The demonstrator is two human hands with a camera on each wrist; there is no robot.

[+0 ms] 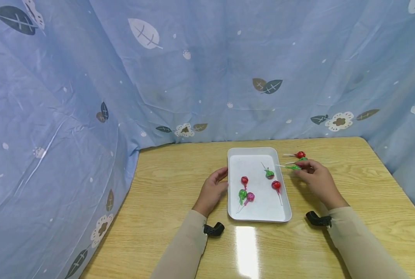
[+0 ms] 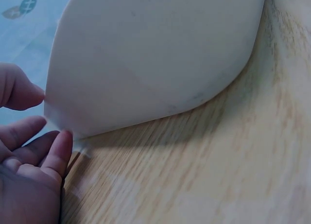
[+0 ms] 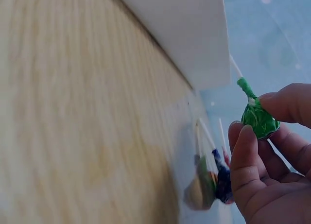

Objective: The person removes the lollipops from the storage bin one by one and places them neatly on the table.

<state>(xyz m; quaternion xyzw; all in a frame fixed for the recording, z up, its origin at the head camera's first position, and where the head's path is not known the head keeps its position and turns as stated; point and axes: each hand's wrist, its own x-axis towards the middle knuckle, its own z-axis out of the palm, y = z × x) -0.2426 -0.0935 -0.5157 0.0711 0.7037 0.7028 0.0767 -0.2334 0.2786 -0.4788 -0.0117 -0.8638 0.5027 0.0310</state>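
Observation:
My right hand pinches a green-wrapped lollipop by its candy head, between thumb and fingers. Its white stick points left, over the right rim of the white tray. My left hand is at the tray's left side, fingertips at the outer wall, thumb spread from the fingers. Inside the tray lie a red lollipop, a green one and a pink one at the left. Another green lollipop and a red one lie toward the right.
On the wooden table, right of the tray, lie a red lollipop and a green one, sticks pointing left. A dark blue lollipop shows beyond my right fingers in the right wrist view. A blue patterned curtain hangs behind the table.

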